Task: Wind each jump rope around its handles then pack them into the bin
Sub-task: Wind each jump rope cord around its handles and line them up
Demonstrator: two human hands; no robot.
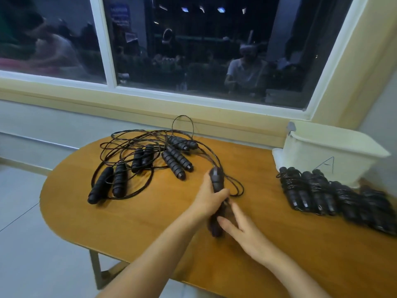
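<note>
- jump rope handles (216,179) clamped together in the left hand's (209,196) curled fingers; their cord (238,188) loops just right of that hand
- right hand (247,231) nearer the person, fingers straight against the handles' near end; blurred
- unwound ropes (148,160) left of both hands; wound bundles (335,196) and white bin (335,151) to their right

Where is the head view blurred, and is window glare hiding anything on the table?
Head view: motion blur smears the right hand, the held handles and the wound ropes at right; the loose ropes are sharp. The window only mirrors the room; no glare on the table.
</note>
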